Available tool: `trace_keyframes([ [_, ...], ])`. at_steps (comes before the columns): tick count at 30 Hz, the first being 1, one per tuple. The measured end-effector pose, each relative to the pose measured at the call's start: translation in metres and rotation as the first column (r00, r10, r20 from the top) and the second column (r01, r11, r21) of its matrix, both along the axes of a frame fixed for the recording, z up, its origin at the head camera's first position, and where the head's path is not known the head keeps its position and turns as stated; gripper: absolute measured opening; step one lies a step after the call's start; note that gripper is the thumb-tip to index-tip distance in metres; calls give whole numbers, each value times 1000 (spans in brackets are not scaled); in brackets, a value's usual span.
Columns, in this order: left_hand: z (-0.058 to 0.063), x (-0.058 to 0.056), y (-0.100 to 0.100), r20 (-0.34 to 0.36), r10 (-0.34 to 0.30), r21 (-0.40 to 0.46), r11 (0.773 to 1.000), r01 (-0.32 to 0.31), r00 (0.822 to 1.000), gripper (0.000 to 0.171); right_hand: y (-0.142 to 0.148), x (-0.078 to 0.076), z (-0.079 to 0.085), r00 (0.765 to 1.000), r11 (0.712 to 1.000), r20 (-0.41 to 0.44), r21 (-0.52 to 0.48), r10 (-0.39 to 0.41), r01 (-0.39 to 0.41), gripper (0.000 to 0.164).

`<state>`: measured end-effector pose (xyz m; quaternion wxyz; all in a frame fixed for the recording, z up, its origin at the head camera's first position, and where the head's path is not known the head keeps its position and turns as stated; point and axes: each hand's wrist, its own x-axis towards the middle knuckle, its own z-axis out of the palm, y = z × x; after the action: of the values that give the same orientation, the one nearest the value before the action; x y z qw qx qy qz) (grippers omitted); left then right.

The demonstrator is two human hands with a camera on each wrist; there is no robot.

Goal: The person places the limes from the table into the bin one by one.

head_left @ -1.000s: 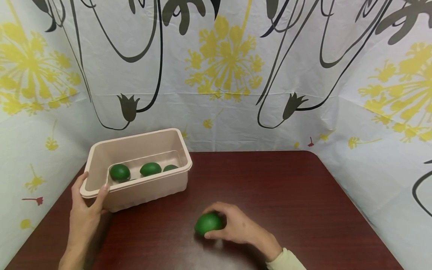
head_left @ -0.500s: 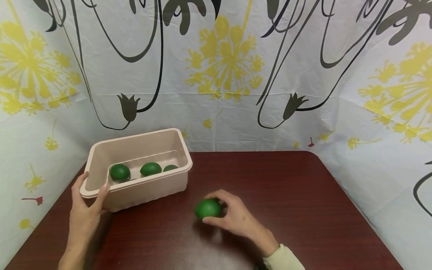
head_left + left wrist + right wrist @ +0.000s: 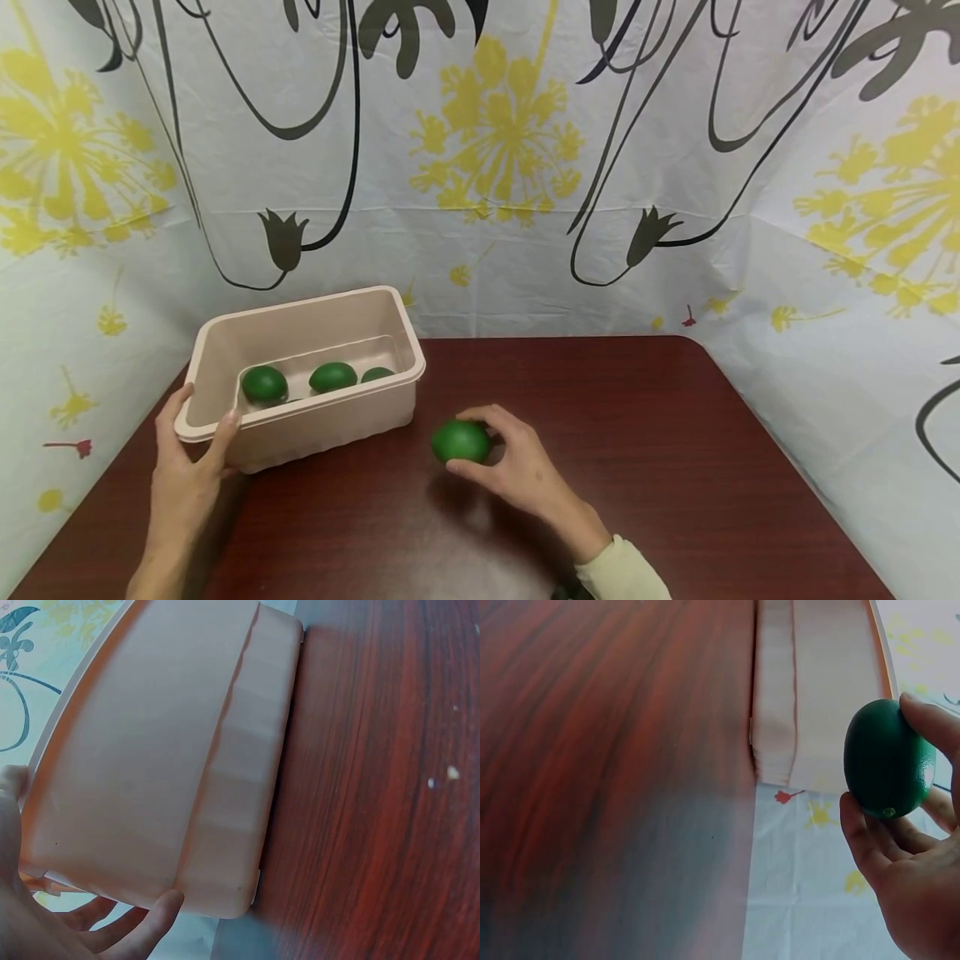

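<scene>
My right hand [image 3: 525,471] pinches a green lime [image 3: 459,442] between thumb and fingers, above the table to the right of a beige plastic bin [image 3: 337,429]. In the right wrist view the lime [image 3: 887,759] is upright, with the fingers behind and below it. My left hand [image 3: 183,487] grips the bin's near left corner, its thumb at the near rim. The left wrist view shows the bin's long outer wall [image 3: 142,742] beside that hand. Inside the bin lie three limes: one at left [image 3: 264,384], one in the middle [image 3: 333,377], and one at right [image 3: 377,374] partly hidden by the near wall.
The bin stands on a dark red-brown wooden table [image 3: 600,400], towards its far left. A white cloth [image 3: 480,283] with yellow and grey plant prints hangs behind the table and along both sides. A small dark object [image 3: 572,592] shows beneath the right sleeve.
My right hand has raised the lime off the table and carried it towards the far side. The left hand and the bin have stayed in place.
</scene>
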<state>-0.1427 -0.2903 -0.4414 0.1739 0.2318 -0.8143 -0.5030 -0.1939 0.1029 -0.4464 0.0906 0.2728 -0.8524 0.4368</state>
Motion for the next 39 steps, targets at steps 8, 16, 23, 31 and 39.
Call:
trace_keyframes([
  [8,0,-1,0,-2,-4,-2,1000,4,1000,80,-3,-2,0,1000,999,-25,-46,-17,16,51],
  [16,-1,1,-1,-14,0,1,1000,0,1000,78,-7,-3,1,999,995,-29,-96,-17,14,54],
  [23,0,1,-1,-7,-1,6,1000,1,1000,79,-10,-4,5,999,992,-29,-129,-15,11,54],
  [31,-1,0,-1,-19,-7,10,1000,7,1000,79,-15,-5,6,999,991,-3,-134,-32,31,54],
  [39,-1,1,0,-14,4,17,1000,-4,1000,78,-20,-6,10,1000,985,6,-167,-30,31,53],
])
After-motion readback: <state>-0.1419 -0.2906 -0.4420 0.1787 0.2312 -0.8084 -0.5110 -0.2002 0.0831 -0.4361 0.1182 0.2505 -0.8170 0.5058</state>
